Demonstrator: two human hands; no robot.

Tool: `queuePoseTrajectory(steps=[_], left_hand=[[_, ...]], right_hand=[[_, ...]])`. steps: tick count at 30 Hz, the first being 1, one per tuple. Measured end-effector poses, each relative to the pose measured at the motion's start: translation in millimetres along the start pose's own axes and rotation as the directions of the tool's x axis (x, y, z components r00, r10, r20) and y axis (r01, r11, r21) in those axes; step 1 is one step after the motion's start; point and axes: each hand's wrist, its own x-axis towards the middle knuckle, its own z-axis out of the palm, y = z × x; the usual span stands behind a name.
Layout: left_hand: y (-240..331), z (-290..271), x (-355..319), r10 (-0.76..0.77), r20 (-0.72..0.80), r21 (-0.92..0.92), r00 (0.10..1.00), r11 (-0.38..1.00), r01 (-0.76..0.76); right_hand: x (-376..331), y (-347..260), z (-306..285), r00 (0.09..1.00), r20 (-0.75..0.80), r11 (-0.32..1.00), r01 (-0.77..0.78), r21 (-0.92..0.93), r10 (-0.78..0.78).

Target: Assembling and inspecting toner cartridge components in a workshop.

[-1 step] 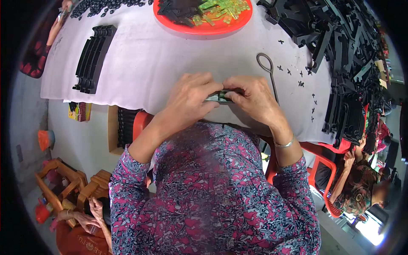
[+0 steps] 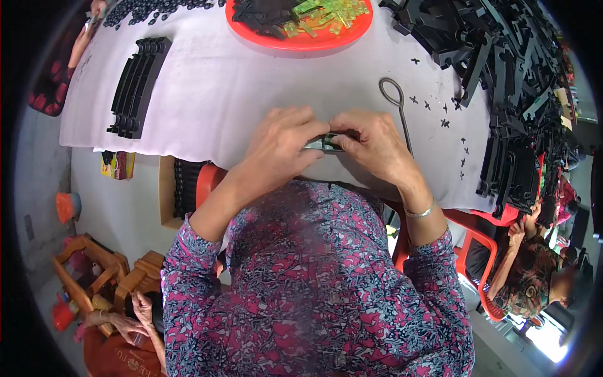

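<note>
The left hand (image 2: 282, 146) and the right hand (image 2: 372, 146), fingers curled, pinch between them one narrow, dark, shiny piece (image 2: 326, 144).

Reckoned from the left hand (image 2: 286, 147) and right hand (image 2: 375, 141), the cloth-covered tabletop (image 2: 217, 88) offers a broad lane toward 10 to 11 o'clock. A row of black slotted bars (image 2: 143, 88) bounds it between 9 and 10, the red plate (image 2: 308, 44) at 12. Near 2, a looped metal rod (image 2: 405, 122) lies just beside the right hand; scattered black crosses (image 2: 445, 123), then heaped black plastic parts (image 2: 474, 72), obstruct beyond. The wearer's torso (image 2: 301, 251) closes 6.
</note>
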Motion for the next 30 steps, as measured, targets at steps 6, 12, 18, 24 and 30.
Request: queuePoseTrajectory(steps=[6,12,18,24,30], left_hand=[[1.7,2.0,0.3,0.001,-0.038,-0.021,0.999,1.0,-0.002],[2.2,0.5,0.6,-0.001,-0.031,-0.013,1.0,1.0,0.001],[2.4,0.2,-3.5,0.009,-0.028,0.023,1.0,1.0,-0.008],[13.5,-7.0,1.9,0.014,-0.036,0.056,0.999,0.998,-0.012],[20.9,-6.2,10.5,0.026,-0.026,0.053,0.999,0.998,-0.024]], right_hand=[[4.3,1.9,5.5,1.0,-0.001,0.996,0.007,-0.092,-0.007],[7.7,2.7,2.9,1.0,0.024,1.0,0.004,-0.027,-0.004],[-8.2,14.1,-25.4,0.941,-0.327,0.984,-0.034,0.176,0.091],[-7.0,45.7,-46.7,0.886,-0.437,0.939,-0.27,-0.213,0.156],[15.2,57.2,-47.8,0.867,-0.451,0.851,-0.391,-0.351,0.212]])
